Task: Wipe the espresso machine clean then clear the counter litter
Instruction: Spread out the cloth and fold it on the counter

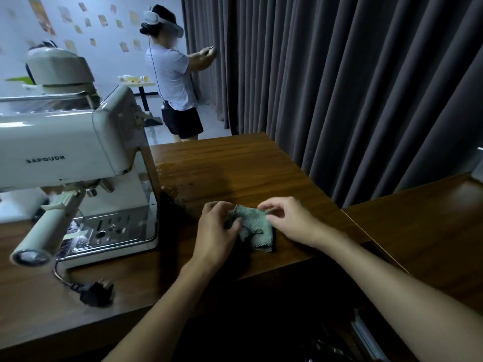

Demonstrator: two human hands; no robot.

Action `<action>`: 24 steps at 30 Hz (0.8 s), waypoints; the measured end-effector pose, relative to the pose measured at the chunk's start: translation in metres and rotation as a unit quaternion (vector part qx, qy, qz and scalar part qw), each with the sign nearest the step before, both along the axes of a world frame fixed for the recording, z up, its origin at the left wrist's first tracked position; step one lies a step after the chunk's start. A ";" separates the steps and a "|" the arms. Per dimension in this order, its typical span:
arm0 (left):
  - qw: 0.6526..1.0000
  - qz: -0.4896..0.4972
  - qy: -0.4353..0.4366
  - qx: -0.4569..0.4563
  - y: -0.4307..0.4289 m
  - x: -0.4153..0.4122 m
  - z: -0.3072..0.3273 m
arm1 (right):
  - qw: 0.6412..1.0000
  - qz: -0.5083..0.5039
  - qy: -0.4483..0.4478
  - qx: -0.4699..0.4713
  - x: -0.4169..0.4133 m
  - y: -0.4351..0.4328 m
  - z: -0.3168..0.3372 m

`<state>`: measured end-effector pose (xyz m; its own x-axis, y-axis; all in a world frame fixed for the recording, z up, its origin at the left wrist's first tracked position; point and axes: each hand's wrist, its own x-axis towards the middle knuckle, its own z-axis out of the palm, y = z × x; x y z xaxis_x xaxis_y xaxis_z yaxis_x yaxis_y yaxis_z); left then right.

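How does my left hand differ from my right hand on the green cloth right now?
The left hand grips the green cloth on its left side, thumb laid on top; the right hand pinches its far right edge with the fingers. The left hand is nearer the espresso machine; the right hand is nearer the right edge of the counter. Both hold the same cloth.

Pale green espresso machine (75, 152) upright on the wooden bench (235, 163), green cloth (254, 227) bunched just beside it, dark grounds (173, 195) scattered at its base
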<state>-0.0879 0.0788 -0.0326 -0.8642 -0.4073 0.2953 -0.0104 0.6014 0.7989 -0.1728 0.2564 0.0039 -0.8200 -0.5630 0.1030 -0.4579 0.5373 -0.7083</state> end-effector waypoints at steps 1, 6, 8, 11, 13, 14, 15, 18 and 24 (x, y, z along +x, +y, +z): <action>0.999 -0.011 -0.005 -0.033 -0.007 0.001 -0.004 | 0.999 0.012 0.019 0.036 0.000 -0.002 -0.007; 0.986 -0.099 -0.072 -0.109 -0.023 0.005 -0.009 | 0.994 0.029 0.056 0.094 0.005 -0.009 -0.022; 0.982 -0.107 -0.078 -0.131 -0.026 0.003 -0.008 | 0.994 0.030 0.057 0.093 0.006 -0.009 -0.023; 0.969 -0.120 -0.106 -0.185 -0.027 -0.002 -0.005 | 0.993 0.026 0.062 0.096 0.006 -0.009 -0.027; 0.965 -0.126 -0.107 -0.202 -0.030 -0.005 -0.007 | 0.993 0.022 0.064 0.094 0.006 -0.010 -0.029; 0.967 -0.130 -0.104 -0.194 -0.032 -0.007 -0.008 | 0.993 0.021 0.063 0.094 0.006 -0.009 -0.030; 0.971 -0.133 -0.097 -0.174 -0.036 -0.009 -0.010 | 0.993 0.020 0.064 0.094 0.006 -0.009 -0.030; 0.981 -0.136 -0.073 -0.117 -0.045 -0.014 -0.014 | 0.993 0.019 0.070 0.096 0.005 -0.007 -0.030; 0.968 -0.205 -0.061 -0.131 -0.047 -0.017 -0.012 | 0.989 0.033 0.080 0.120 0.005 -0.002 -0.034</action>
